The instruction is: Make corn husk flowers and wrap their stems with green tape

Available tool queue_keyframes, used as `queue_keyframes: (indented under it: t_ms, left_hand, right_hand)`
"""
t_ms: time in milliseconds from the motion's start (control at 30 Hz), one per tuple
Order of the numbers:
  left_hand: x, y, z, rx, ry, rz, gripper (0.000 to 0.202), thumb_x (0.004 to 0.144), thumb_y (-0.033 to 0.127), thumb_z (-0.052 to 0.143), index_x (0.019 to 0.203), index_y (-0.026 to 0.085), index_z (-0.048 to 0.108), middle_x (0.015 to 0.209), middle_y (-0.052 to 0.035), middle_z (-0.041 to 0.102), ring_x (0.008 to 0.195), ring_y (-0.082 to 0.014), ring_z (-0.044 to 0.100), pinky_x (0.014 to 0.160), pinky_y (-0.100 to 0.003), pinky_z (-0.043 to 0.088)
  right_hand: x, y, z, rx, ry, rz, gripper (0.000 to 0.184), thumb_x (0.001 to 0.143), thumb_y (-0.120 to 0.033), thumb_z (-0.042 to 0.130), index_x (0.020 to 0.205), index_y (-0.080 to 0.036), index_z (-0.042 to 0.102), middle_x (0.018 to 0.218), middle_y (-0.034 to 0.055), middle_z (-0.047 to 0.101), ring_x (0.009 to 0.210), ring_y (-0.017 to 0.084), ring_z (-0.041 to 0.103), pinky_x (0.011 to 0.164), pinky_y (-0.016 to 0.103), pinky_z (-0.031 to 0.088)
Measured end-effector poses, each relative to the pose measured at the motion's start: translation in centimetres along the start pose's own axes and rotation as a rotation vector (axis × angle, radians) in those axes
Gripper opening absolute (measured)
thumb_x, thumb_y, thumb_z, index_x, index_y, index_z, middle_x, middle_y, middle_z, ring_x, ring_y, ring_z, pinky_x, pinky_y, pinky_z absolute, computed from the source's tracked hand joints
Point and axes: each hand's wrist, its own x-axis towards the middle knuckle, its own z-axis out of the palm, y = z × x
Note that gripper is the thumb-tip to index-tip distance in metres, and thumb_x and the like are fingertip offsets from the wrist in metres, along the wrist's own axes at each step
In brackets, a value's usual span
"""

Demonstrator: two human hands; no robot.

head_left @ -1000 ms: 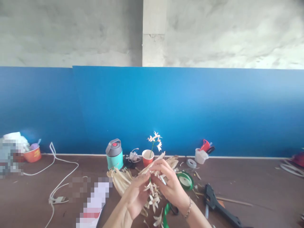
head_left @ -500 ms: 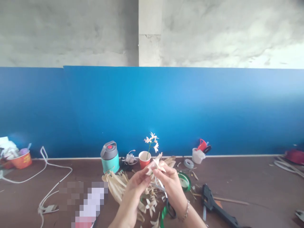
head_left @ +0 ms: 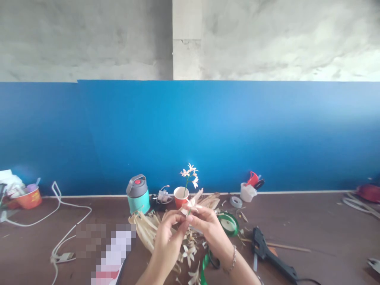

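Both my hands are raised over the brown table [head_left: 311, 233], fingertips meeting. My left hand [head_left: 168, 241] and my right hand [head_left: 209, 231] pinch a small pale flower made of dry husk [head_left: 190, 206] between them. Below them lie a pile of dry husk strips [head_left: 147, 229], several finished pale flowers [head_left: 188, 251] and a green ribbon [head_left: 204, 269]. A bracelet is on my right wrist.
A red paper cup with a flower stem [head_left: 181, 194], a teal flask [head_left: 138, 194], a green ribbon roll [head_left: 228, 223], a tape roll [head_left: 236, 202], a white cup of tools [head_left: 247, 192], a black glue gun [head_left: 268, 251] and a white cable [head_left: 63, 229] lie about.
My hands have drawn slightly closer and lower, still working the small flower between the fingertips. The view has shifted a little.
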Motion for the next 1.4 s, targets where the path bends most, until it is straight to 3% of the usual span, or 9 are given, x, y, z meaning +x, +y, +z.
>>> queue_keyframes:
  t_ms: [100, 267, 467, 667, 800, 933, 1067, 1233, 1400]
  left_hand:
    - [0.1, 0.1, 0.0, -0.035, -0.073, -0.053, 0.015, 0.073, 0.033, 0.067, 0.073, 0.019, 0.07, 0.092, -0.0068, 0.066, 0.093, -0.0255, 0.056, 0.084, -0.029, 0.039]
    - [-0.1, -0.1, 0.0, 0.029, -0.154, -0.13, 0.016, 0.074, 0.034, 0.065, 0.076, 0.018, 0.068, 0.08, -0.004, 0.066, 0.082, -0.023, 0.057, 0.074, -0.029, 0.041]
    - [0.0, -0.2, 0.2, 0.129, -0.065, -0.027, 0.015, 0.073, 0.033, 0.066, 0.067, 0.019, 0.067, 0.076, -0.0044, 0.064, 0.08, -0.0239, 0.058, 0.075, -0.03, 0.041]
    - [0.2, -0.2, -0.2, 0.14, -0.055, -0.004, 0.026, 0.074, 0.042, 0.063, 0.062, 0.018, 0.067, 0.089, -0.0067, 0.065, 0.09, -0.0252, 0.058, 0.082, -0.033, 0.041]
    - [0.2, 0.0, -0.1, 0.103, -0.09, -0.066, 0.022, 0.072, 0.039, 0.065, 0.065, 0.018, 0.068, 0.088, -0.006, 0.065, 0.087, -0.0238, 0.059, 0.08, -0.031, 0.043]
    - [0.1, -0.2, 0.1, 0.103, -0.108, -0.078, 0.021, 0.069, 0.038, 0.067, 0.064, 0.018, 0.068, 0.08, -0.0049, 0.064, 0.078, -0.022, 0.058, 0.073, -0.03, 0.045]
    - [0.1, -0.1, 0.0, 0.165, -0.088, -0.044, 0.016, 0.07, 0.033, 0.065, 0.066, 0.018, 0.066, 0.076, -0.0037, 0.062, 0.078, -0.0215, 0.057, 0.073, -0.03, 0.044]
    - [0.2, 0.1, -0.1, 0.179, -0.068, -0.001, 0.026, 0.075, 0.041, 0.061, 0.062, 0.018, 0.064, 0.08, -0.0045, 0.063, 0.081, -0.0225, 0.057, 0.077, -0.032, 0.043]
    - [0.2, 0.1, -0.2, 0.142, -0.079, -0.037, 0.025, 0.073, 0.04, 0.062, 0.063, 0.018, 0.064, 0.079, -0.004, 0.062, 0.077, -0.0212, 0.058, 0.071, -0.029, 0.043]
  right_hand:
    - [0.1, -0.2, -0.3, 0.023, -0.034, 0.013, 0.021, 0.059, -0.035, 0.08, 0.062, -0.017, 0.07, 0.064, -0.0004, 0.063, 0.067, 0.015, 0.055, 0.068, 0.027, 0.042]
    - [0.2, 0.3, -0.1, 0.071, 0.07, -0.014, 0.028, 0.055, -0.032, 0.082, 0.052, -0.016, 0.059, 0.053, -0.0033, 0.058, 0.052, 0.01, 0.048, 0.055, 0.023, 0.039]
    - [0.1, 0.9, 0.4, 0.052, 0.124, -0.014, 0.034, 0.052, -0.031, 0.084, 0.051, -0.016, 0.054, 0.052, -0.0043, 0.054, 0.052, 0.009, 0.046, 0.052, 0.021, 0.037]
    - [-0.2, -0.1, -0.6, -0.013, -0.07, 0.11, 0.029, 0.06, -0.033, 0.08, 0.082, -0.016, 0.072, 0.07, 0.0009, 0.064, 0.07, 0.016, 0.056, 0.064, 0.025, 0.043]
    - [-0.1, 0.0, -1.0, 0.043, -0.061, 0.073, 0.018, 0.061, -0.031, 0.08, 0.064, -0.017, 0.07, 0.069, 0.0011, 0.065, 0.071, 0.015, 0.058, 0.067, 0.026, 0.044]
    - [0.0, 0.4, -0.7, 0.082, 0.016, 0.065, 0.026, 0.052, -0.027, 0.084, 0.055, -0.015, 0.061, 0.056, -0.0029, 0.059, 0.053, 0.009, 0.048, 0.052, 0.021, 0.036]
    - [0.0, 0.6, -0.3, 0.059, 0.047, 0.063, 0.03, 0.053, -0.028, 0.083, 0.054, -0.015, 0.056, 0.049, -0.0049, 0.053, 0.049, 0.008, 0.043, 0.049, 0.019, 0.032]
    - [-0.1, 0.2, -0.3, 0.024, -0.018, 0.1, 0.026, 0.055, -0.029, 0.082, 0.066, -0.015, 0.063, 0.062, -0.0023, 0.059, 0.059, 0.011, 0.049, 0.056, 0.021, 0.037]
    - [-0.2, -0.5, -0.6, -0.012, -0.021, 0.085, 0.027, 0.065, -0.034, 0.076, 0.084, -0.016, 0.068, 0.078, 0.0021, 0.065, 0.076, 0.017, 0.056, 0.071, 0.026, 0.041]
